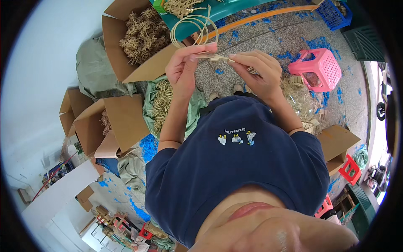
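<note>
In front of my chest both hands are raised and pinching. My left hand (183, 67) is closed on a thin pale strip; its coiled loops (187, 31) rise above the fingers toward the green surface. Something pink (211, 47) covers the tip of one finger. Between the hands a short flat pale piece (215, 58) spans the gap, and my right hand (261, 72) grips its other end with thumb and fingertips. More pale bits show under the curled right fingers, too hidden to name. Whether the piece is part of the coil I cannot tell.
A cardboard box (112, 35) of tangled tan strands stands far left, with a green sack (195, 105) of pale strips nearer. A pink stool (329, 69) is at the right. Blue shreds (289, 56) litter the floor. A green surface (184, 28) lies ahead.
</note>
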The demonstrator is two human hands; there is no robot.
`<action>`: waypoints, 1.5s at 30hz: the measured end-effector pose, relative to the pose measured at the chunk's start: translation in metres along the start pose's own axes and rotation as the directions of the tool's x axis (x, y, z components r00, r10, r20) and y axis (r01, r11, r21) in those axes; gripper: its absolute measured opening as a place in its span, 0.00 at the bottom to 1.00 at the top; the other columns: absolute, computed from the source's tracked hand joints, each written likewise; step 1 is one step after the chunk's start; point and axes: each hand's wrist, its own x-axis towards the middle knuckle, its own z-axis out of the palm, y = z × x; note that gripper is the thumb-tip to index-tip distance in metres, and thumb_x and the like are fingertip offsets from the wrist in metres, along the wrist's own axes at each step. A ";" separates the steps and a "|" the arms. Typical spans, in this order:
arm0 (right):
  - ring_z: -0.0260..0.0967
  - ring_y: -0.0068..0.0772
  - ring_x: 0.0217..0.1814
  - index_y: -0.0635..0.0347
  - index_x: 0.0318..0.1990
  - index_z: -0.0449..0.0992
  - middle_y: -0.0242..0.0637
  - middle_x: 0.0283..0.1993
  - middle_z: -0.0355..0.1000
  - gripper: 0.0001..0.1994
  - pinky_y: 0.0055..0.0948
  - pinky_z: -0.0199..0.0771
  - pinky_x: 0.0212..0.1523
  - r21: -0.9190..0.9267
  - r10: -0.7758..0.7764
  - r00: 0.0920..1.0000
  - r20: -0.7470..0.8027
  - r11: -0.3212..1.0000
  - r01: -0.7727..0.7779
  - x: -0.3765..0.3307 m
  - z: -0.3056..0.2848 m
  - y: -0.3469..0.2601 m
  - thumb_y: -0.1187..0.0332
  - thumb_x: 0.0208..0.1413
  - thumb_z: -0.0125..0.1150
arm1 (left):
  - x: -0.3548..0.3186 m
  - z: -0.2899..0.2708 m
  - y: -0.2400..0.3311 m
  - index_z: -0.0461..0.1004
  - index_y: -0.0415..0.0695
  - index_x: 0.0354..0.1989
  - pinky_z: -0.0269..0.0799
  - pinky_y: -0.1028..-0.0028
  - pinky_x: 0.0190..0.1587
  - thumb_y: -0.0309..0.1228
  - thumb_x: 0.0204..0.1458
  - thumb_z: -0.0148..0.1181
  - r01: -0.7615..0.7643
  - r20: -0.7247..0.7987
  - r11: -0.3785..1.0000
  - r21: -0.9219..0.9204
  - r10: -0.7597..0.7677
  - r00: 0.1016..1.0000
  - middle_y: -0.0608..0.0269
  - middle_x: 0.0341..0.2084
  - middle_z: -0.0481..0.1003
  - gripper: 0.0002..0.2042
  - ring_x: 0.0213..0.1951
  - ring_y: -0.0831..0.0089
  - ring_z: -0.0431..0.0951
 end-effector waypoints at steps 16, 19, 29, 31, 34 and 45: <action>0.71 0.26 0.24 0.59 0.31 0.77 0.34 0.28 0.75 0.08 0.20 0.69 0.22 0.075 0.101 0.995 0.001 0.992 -0.100 0.001 0.000 0.002 0.74 0.41 0.67 | 0.000 0.003 -0.001 0.68 0.33 0.43 0.69 0.65 0.49 0.24 0.56 0.47 0.000 0.034 1.000 -0.028 0.001 0.999 0.43 0.40 0.74 0.09 0.44 0.60 0.75; 0.71 0.24 0.23 0.59 0.31 0.77 0.35 0.28 0.75 0.07 0.20 0.69 0.22 0.117 0.168 0.986 0.013 0.979 -0.168 0.000 0.003 0.003 0.73 0.42 0.67 | -0.002 0.006 -0.006 0.68 0.33 0.42 0.70 0.68 0.48 0.24 0.55 0.50 0.018 -0.032 0.998 -0.057 -0.020 0.999 0.44 0.39 0.75 0.09 0.42 0.63 0.76; 0.69 0.21 0.20 0.59 0.33 0.80 0.36 0.22 0.74 0.10 0.20 0.66 0.22 0.181 0.536 0.832 0.140 0.813 -0.554 0.001 0.009 0.013 0.64 0.46 0.65 | 0.003 0.014 -0.014 0.71 0.35 0.41 0.75 0.75 0.40 0.25 0.54 0.54 0.236 -0.351 0.931 -0.280 -0.328 0.877 0.48 0.37 0.76 0.09 0.37 0.70 0.78; 0.69 0.21 0.19 0.59 0.33 0.80 0.36 0.21 0.74 0.09 0.20 0.66 0.22 0.165 0.541 0.828 0.148 0.812 -0.560 0.003 0.009 0.016 0.64 0.46 0.64 | 0.002 0.013 -0.016 0.71 0.35 0.41 0.76 0.75 0.39 0.26 0.53 0.54 0.249 -0.359 0.921 -0.301 -0.351 0.865 0.49 0.37 0.76 0.09 0.36 0.71 0.78; 0.69 0.22 0.19 0.58 0.33 0.80 0.35 0.21 0.74 0.09 0.21 0.66 0.22 0.155 0.538 0.826 0.167 0.814 -0.561 0.006 0.007 0.016 0.64 0.47 0.64 | 0.000 0.008 -0.020 0.71 0.39 0.43 0.76 0.74 0.41 0.26 0.56 0.50 0.268 -0.323 0.917 -0.296 -0.360 0.875 0.51 0.39 0.75 0.09 0.38 0.71 0.78; 0.73 0.26 0.24 0.58 0.34 0.79 0.37 0.24 0.75 0.11 0.22 0.70 0.26 0.144 0.517 0.837 0.180 0.827 -0.543 0.002 0.011 0.015 0.62 0.47 0.63 | -0.007 0.007 -0.018 0.73 0.40 0.40 0.75 0.77 0.36 0.29 0.54 0.53 0.265 -0.378 0.896 -0.356 -0.397 0.836 0.55 0.35 0.77 0.09 0.34 0.75 0.78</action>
